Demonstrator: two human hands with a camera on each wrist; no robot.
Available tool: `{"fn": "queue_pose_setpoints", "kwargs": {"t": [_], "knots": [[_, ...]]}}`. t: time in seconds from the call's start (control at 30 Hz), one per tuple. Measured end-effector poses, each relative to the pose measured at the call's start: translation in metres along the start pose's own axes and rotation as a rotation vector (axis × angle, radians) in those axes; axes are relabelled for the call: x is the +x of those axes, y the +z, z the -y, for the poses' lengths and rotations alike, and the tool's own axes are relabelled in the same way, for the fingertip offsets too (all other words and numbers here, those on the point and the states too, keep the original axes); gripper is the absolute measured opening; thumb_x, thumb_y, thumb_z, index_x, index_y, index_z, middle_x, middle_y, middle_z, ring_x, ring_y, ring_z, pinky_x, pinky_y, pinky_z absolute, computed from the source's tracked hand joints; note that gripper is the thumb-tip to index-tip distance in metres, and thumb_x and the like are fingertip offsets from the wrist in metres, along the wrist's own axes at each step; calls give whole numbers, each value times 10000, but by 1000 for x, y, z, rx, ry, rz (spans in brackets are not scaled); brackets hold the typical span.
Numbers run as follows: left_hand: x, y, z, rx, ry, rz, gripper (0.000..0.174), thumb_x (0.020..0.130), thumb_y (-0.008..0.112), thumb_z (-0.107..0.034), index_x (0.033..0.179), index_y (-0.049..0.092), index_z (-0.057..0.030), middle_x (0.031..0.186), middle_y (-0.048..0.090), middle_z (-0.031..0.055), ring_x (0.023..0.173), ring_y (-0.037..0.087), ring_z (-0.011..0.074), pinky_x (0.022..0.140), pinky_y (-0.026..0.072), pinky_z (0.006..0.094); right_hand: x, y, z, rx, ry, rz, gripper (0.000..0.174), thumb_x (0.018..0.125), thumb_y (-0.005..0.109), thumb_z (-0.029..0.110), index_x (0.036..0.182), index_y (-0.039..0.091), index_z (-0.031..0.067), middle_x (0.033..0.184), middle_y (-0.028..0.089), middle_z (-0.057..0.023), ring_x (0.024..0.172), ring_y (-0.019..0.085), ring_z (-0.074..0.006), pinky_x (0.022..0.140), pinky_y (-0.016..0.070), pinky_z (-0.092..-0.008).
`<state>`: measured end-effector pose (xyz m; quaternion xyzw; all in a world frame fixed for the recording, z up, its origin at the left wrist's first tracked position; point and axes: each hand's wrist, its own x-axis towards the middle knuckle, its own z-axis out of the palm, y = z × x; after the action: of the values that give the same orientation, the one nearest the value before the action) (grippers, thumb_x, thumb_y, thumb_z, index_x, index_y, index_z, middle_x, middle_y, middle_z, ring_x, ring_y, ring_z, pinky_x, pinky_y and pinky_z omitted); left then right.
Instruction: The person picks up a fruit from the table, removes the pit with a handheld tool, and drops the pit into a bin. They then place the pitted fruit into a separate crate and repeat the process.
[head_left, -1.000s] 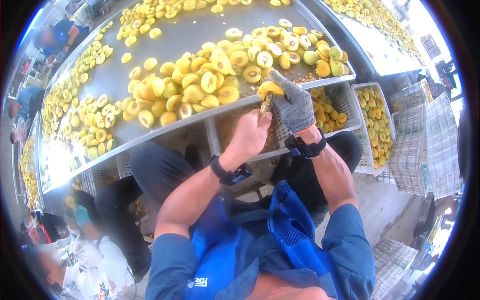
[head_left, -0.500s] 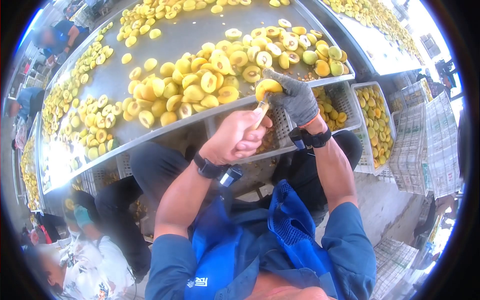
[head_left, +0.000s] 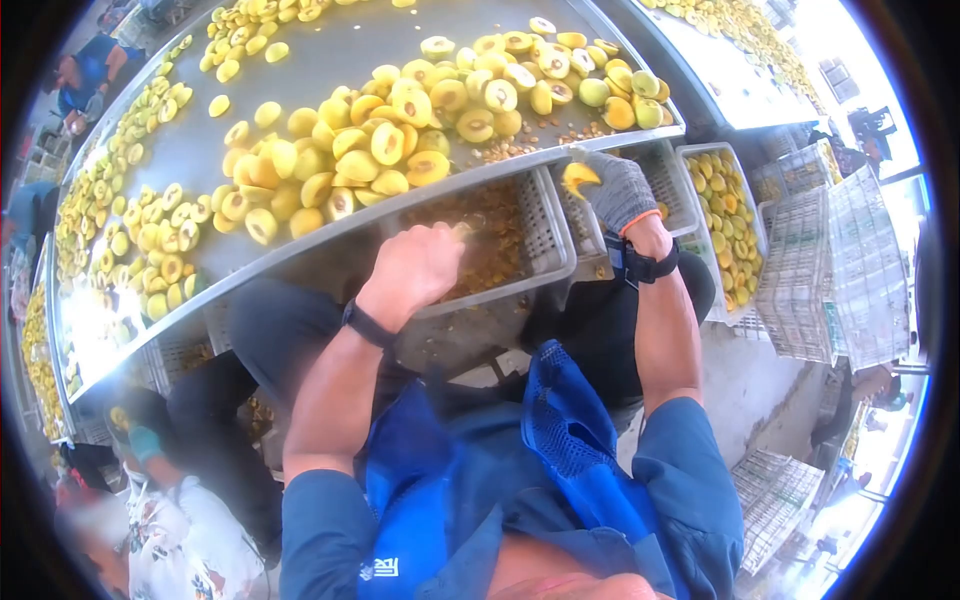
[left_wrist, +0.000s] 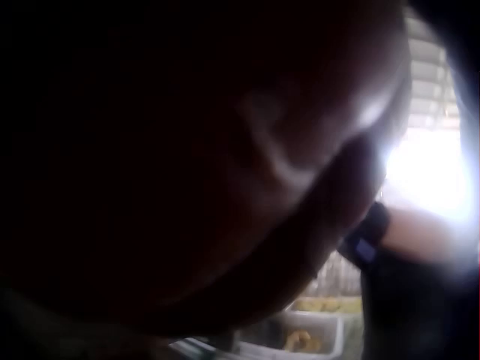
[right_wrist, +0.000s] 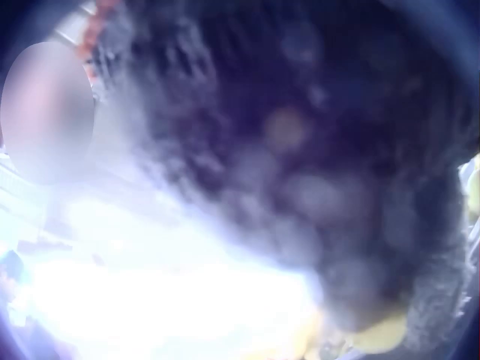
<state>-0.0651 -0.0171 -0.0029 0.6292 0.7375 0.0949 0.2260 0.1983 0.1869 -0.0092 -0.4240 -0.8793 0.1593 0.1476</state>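
My bare left hand (head_left: 415,265) is a curled fist in the head view, low over a white crate (head_left: 548,225) of brown pits and scraps. A small pale tip of the wooden-handled pitting tool (head_left: 462,230) shows by its fingers; the rest is hidden. My right hand (head_left: 618,190), in a grey knit glove, pinches a yellow peach half (head_left: 578,180) just off the table's front edge, apart from the left hand. In the right wrist view the dark glove (right_wrist: 300,150) fills most of the picture, with yellow fruit (right_wrist: 381,335) at its fingertips.
A metal table (head_left: 330,65) carries heaps of peach halves (head_left: 390,145), with whole peaches (head_left: 620,112) at its right corner. Crates of fruit (head_left: 728,215) and stacked empty crates (head_left: 800,270) stand on the right. Another person (head_left: 190,530) sits close at lower left.
My hands have parted: the left hand with the tool has drawn back leftward from the fruit, and the right hand has moved slightly right with the peach half. The head view has shifted a little.
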Motion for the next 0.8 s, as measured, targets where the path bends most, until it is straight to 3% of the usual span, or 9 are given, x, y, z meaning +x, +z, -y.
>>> {"fn": "queue_pose_setpoints", "kwargs": {"t": [0.1, 0.13, 0.23, 0.27, 0.37, 0.57, 0.6, 0.7, 0.8], "knots": [[-4, 2, -12, -96, 24, -119, 342, 987, 600, -338, 989, 621, 4, 761, 680, 279, 795, 682, 483, 730, 548, 563, -7, -13, -25, -327, 230, -10, 395, 872, 690, 127, 1267, 710, 116, 1276, 684, -183, 1165, 649, -385, 967, 534, -422], [-5, 3, -15, -144, 49, -149, 338, 984, 608, -336, 987, 617, 1, 759, 679, 276, 782, 679, 482, 715, 543, 561, -11, -14, -27, -387, 168, -113, 377, 876, 692, 154, 1250, 719, 116, 1280, 684, -165, 1143, 658, -369, 952, 543, -418], [-6, 16, -15, -322, 129, -262, 292, 977, 650, -301, 988, 603, -13, 739, 669, 256, 733, 668, 466, 646, 511, 539, -1, -9, -5, -32, -19, -315, 368, 874, 702, 193, 1234, 724, 118, 1216, 701, -147, 1090, 670, -367, 923, 546, -425], [-5, 23, -16, -423, 181, -312, 271, 974, 664, -276, 1006, 606, -13, 747, 670, 247, 727, 666, 457, 637, 504, 522, 7, -3, 11, 134, -87, -264, 373, 863, 721, 206, 1227, 729, 128, 1162, 712, -136, 1043, 678, -368, 895, 547, -430], [-10, 22, -29, -672, 280, -486, 224, 968, 689, -208, 1047, 616, -12, 768, 672, 227, 721, 665, 433, 628, 496, 484, 31, 28, 74, 72, -279, -151, 334, 885, 733, 203, 1204, 744, 106, 1115, 715, -154, 1005, 688, -356, 886, 552, -415], [-16, 22, -23, -805, 268, -525, 205, 970, 687, -148, 1083, 613, 5, 785, 679, 208, 724, 679, 397, 633, 506, 440, 98, 92, 150, -152, -140, 323, 470, 890, 696, 421, 1230, 716, 97, 1220, 706, -189, 1128, 659, -398, 962, 527, -471], [-15, 23, -20, -802, 276, -539, 205, 970, 687, -147, 1083, 612, 7, 784, 680, 208, 725, 681, 395, 633, 508, 437, 101, 91, 159, -140, -105, 345, 562, 868, 705, 473, 1276, 696, 86, 1262, 691, -214, 1165, 648, -409, 987, 518, -486], [-16, 23, -14, -802, 256, -539, 202, 972, 684, -147, 1066, 610, 15, 777, 683, 210, 716, 683, 385, 632, 511, 436, 106, 86, 177, -204, 8, 303, 473, 832, 735, 451, 1157, 728, 107, 1163, 721, -202, 1112, 672, -396, 942, 532, -491], [-16, 21, -11, -868, 213, -544, 182, 988, 661, -152, 1041, 607, 13, 746, 667, 189, 643, 656, 338, 600, 500, 423, 105, 94, 163, -56, -80, 228, 495, 790, 781, 439, 1135, 739, 86, 1161, 720, -204, 1085, 680, -396, 935, 539, -481]]}}
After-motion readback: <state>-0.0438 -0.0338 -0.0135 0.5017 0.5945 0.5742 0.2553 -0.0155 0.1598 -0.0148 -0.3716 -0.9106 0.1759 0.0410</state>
